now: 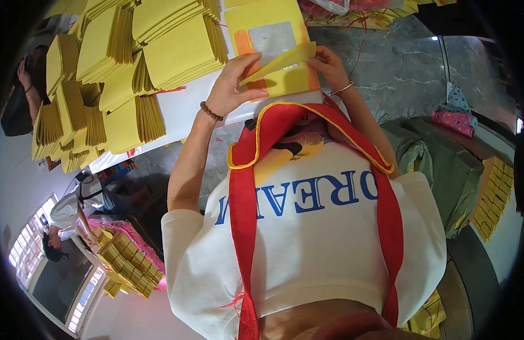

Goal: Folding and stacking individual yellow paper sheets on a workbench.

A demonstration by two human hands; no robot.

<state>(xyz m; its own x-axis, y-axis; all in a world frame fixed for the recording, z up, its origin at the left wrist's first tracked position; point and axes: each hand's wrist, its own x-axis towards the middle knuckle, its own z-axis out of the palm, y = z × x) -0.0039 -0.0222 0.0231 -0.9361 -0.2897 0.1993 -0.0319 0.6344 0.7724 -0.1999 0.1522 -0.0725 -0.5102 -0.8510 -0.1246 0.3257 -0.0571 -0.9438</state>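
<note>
My left hand, a brown bead bracelet on its wrist, pinches the near end of a yellow paper sheet. My right hand, with a thin bangle, grips the same sheet at its far end. The sheet is lifted and partly folded over a yellow sheet with a silver square and an orange strip, which lies on the white table. My white shirt and red apron straps fill the lower middle of the view.
Several fanned stacks of folded yellow paper cover the table to my left. Another person's hand is at the far left, a second person bends over yellow bundles lower left. Green sacks and grey marble floor lie right.
</note>
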